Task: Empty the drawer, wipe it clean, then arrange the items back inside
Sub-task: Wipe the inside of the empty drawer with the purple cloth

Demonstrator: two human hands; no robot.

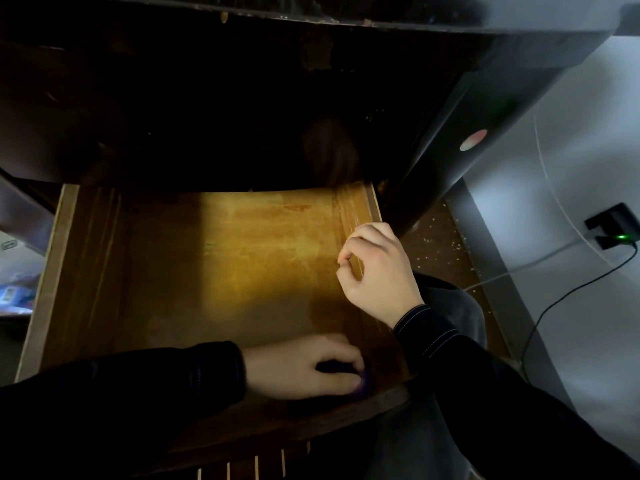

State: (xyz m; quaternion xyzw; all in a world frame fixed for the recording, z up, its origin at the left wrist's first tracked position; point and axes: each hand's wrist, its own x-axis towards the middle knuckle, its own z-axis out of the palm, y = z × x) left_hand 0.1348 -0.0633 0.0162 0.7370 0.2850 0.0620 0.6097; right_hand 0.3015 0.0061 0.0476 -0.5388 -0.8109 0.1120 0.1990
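Observation:
The wooden drawer (207, 258) is pulled out below a dark desk, and its yellow-brown floor is bare. My left hand (304, 367) lies low in the drawer's near right corner, its fingers curled round a small dark purple thing (346, 374) that is mostly hidden and blurred. My right hand (377, 271) hovers over the drawer's right wall with loosely curled fingers, thumb close to the forefinger, holding nothing that I can see. Both arms wear dark sleeves.
The dark desk (242, 98) overhangs the drawer's back. A white wall (571, 168) stands at right, with a black plug and green light (614, 230) and cables running down. Speckled floor (440, 244) shows beside the drawer. Blurred bluish items (17, 292) lie at far left.

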